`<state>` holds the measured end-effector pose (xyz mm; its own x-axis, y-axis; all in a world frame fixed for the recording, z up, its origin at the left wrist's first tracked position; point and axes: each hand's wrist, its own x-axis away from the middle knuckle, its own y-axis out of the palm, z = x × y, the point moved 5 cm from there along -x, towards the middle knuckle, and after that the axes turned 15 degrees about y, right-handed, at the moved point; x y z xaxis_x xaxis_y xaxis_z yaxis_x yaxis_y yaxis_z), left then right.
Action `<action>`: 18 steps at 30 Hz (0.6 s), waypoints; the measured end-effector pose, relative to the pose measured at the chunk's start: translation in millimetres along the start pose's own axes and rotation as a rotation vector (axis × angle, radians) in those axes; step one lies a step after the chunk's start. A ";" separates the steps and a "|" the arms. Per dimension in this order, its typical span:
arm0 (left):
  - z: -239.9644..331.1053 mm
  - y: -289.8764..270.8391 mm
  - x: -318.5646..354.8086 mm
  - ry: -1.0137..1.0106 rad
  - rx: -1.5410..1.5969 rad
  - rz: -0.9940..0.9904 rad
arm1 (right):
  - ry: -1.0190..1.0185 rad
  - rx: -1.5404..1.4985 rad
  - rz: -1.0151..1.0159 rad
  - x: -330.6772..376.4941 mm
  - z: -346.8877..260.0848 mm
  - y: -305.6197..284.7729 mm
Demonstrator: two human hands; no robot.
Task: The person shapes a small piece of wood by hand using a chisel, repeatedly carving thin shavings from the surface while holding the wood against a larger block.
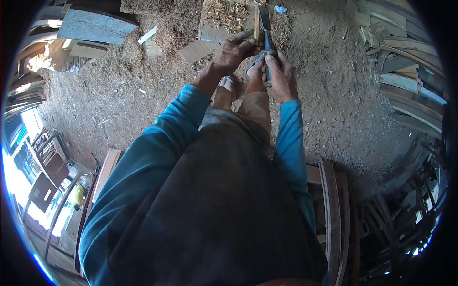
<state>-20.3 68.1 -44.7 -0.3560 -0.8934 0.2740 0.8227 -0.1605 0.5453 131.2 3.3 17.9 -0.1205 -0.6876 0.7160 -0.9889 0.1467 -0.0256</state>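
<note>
My left hand [234, 51] is closed round the lower end of a narrow wooden strip [257, 26], which stands away from me at the top middle. In my right hand [282, 72] is a dark hand tool with a long flat blade [265, 20], narrowing to a neck above my fingers; its exact kind is unclear. The blade lies right beside the strip, on its right; whether they touch I cannot tell. Beyond my left hand, a flat board [212, 33] carries curled wood shavings [230, 13]. My feet in sandals show beneath my hands.
Dirt and wood chips cover the floor [114, 95]. Stacked boards [405, 81] line the right side, and a pale panel [95, 26] lies over timber at the left. A loose flat piece [196, 51] sits near my left hand. Wooden frames [331, 209] stand at the lower right.
</note>
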 end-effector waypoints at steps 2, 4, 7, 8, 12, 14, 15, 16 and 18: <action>1.7 -0.3 -0.9 0.011 -0.039 -0.005 | 0.041 0.016 -0.002 0.7 -0.5 -1.0; 3.1 0.3 -2.9 0.011 -0.100 -0.015 | 0.044 0.041 0.034 4.2 -4.9 -2.2; 5.9 5.9 -6.4 0.074 -0.225 -0.035 | -0.049 0.109 0.138 13.8 -13.7 -1.7; 8.5 7.0 -5.7 0.068 -0.263 -0.024 | -0.108 0.146 0.168 18.5 -15.4 -1.2; 12.8 12.3 -7.7 0.082 -0.374 0.021 | -0.305 0.331 0.283 69.0 -15.1 7.6; -1.5 0.8 -6.5 0.139 -0.459 0.071 | -0.239 0.345 0.251 89.8 -8.3 18.0; -17.7 -12.7 -9.2 0.185 -0.527 0.105 | -0.205 0.354 0.232 93.8 -5.3 23.8; -27.1 -18.6 -11.2 0.229 -0.592 0.132 | -0.246 0.408 0.254 94.4 -4.5 26.7; 0.7 11.9 -9.0 0.193 -0.663 0.099 | -0.175 0.480 0.273 83.4 -5.6 21.3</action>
<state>-7.6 74.6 -40.1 -0.2308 -0.9658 0.1184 0.9660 -0.2420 -0.0909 100.6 -46.9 81.0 -0.3492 -0.7836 0.5139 -0.8436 0.0242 -0.5364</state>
